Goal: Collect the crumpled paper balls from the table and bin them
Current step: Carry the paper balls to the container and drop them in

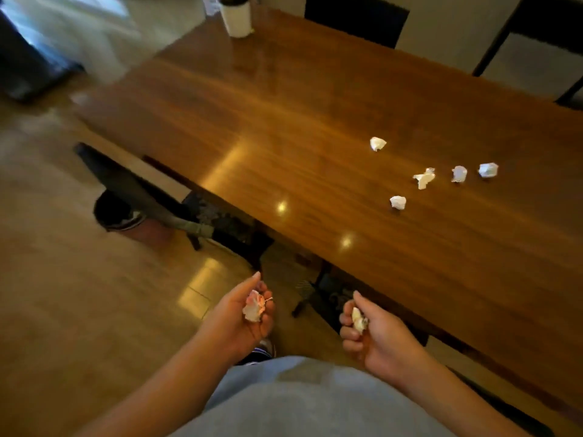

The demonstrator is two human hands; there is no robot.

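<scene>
My left hand [239, 320] cups a white crumpled paper ball [255, 307] in its palm, low in the view and off the table's near edge. To its right, my right hand [375, 332] is curled around another paper ball [359, 320]. Several more white paper balls lie on the right half of the wooden table [284, 127]: one at the back [377, 143], one looser piece [424, 177], and others beside it [459, 173], [488, 170], [398, 202]. A dark round bin [115, 211] stands on the floor to the left, partly behind a chair.
A dark chair [126, 181] is pushed against the table's left side, with another chair seat [328, 298] under the near edge. A white bottle [236, 15] stands at the table's far corner. More dark chairs [356, 18] line the far side. Tan floor [63, 310] lies to the left.
</scene>
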